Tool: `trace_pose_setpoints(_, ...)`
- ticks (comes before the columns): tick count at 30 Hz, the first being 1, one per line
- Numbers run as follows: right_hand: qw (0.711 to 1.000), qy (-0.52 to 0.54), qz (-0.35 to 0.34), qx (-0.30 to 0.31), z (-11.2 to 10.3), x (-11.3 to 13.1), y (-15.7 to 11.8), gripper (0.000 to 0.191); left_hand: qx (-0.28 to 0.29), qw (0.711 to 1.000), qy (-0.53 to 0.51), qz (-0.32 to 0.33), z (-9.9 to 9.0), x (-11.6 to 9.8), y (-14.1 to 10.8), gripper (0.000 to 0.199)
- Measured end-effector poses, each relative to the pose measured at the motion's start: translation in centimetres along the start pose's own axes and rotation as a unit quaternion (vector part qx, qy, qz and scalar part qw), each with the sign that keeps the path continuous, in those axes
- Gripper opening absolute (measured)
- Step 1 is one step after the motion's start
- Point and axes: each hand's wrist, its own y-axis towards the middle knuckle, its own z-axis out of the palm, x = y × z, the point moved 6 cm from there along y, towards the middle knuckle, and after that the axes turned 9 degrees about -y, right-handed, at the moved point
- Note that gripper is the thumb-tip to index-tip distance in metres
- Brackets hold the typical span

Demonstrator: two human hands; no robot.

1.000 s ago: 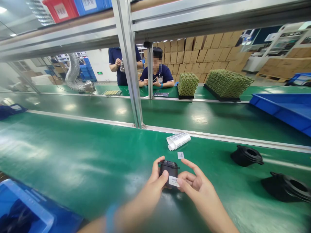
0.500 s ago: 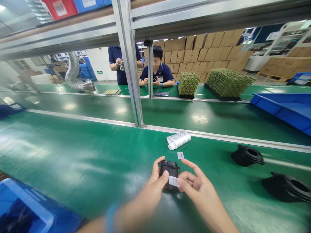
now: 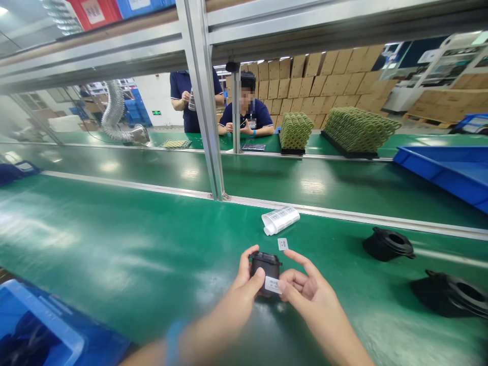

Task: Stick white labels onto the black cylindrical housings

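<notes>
My left hand (image 3: 244,279) grips a small black plastic housing (image 3: 266,260) between thumb and fingers, above the green work surface. A white printed label (image 3: 271,284) lies against the front of the housing, and its right edge is under the thumb of my right hand (image 3: 305,287). The other fingers of that hand are curled behind, partly hidden, while the index finger stretches out. At that fingertip is a second small white label (image 3: 282,244); whether it sticks to the finger or lies on the surface I cannot tell.
A curled sheet of labels (image 3: 281,220) lies ahead. Two more black housings (image 3: 387,244) (image 3: 452,295) stand at right. A blue bin (image 3: 72,340) is at lower left, a blue tray (image 3: 446,170) at far right. A metal post (image 3: 202,96) rises ahead; two people work beyond.
</notes>
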Motion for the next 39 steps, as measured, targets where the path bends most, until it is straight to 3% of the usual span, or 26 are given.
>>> trace_pose_setpoints(23, 0.999, 0.004, -0.009, -0.038, 0.4, 0.67, -0.48, 0.066, -0.015, 1.0, -0.01, -0.012, -0.12, 0.13, -0.24, 0.063)
trace_pose_setpoints(33, 1.0, -0.005, -0.006, -0.004, 0.15, -0.03, -0.11, 0.069, -0.009, 0.999, -0.033, -0.015, 0.31, 0.0, -0.25, 0.068)
trace_pose_setpoints(39, 1.0, 0.0, -0.012, -0.017, 0.17, 0.27, -0.31, 0.064, -0.001, 0.999, -0.042, -0.016, 0.48, -0.15, -0.28, 0.067)
